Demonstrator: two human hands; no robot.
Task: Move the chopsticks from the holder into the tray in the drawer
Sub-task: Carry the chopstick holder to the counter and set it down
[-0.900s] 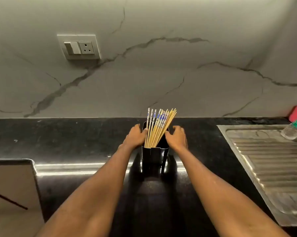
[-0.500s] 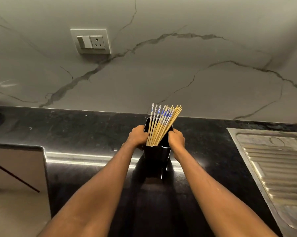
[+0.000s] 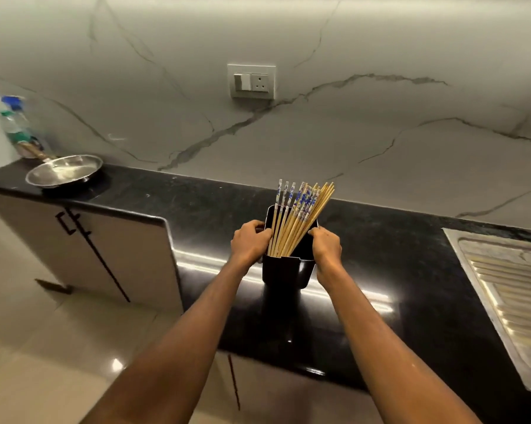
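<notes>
A black holder point(image 3: 287, 272) stands on the black counter point(image 3: 396, 270), near its middle. Several wooden chopsticks point(image 3: 298, 218) with blue-and-white patterned tops stick out of it, leaning to the right. My left hand point(image 3: 249, 241) grips the holder's left side at the rim. On the opposite side, my right hand point(image 3: 327, 247) grips the right rim. Both arms reach in from the bottom of the head view. No drawer or tray shows in view.
A steel pan point(image 3: 63, 171) sits on the counter's far left, with a plastic bottle point(image 3: 17, 127) behind it. A steel sink drainboard point(image 3: 509, 298) fills the right edge. Cabinet doors with black handles point(image 3: 92, 246) are below left. A wall socket point(image 3: 252, 82) is above.
The view has swung left, bringing the pan and cabinets into sight. Both hands have closed in from beside the holder to grip its sides, and the holder sits slightly nearer to me.
</notes>
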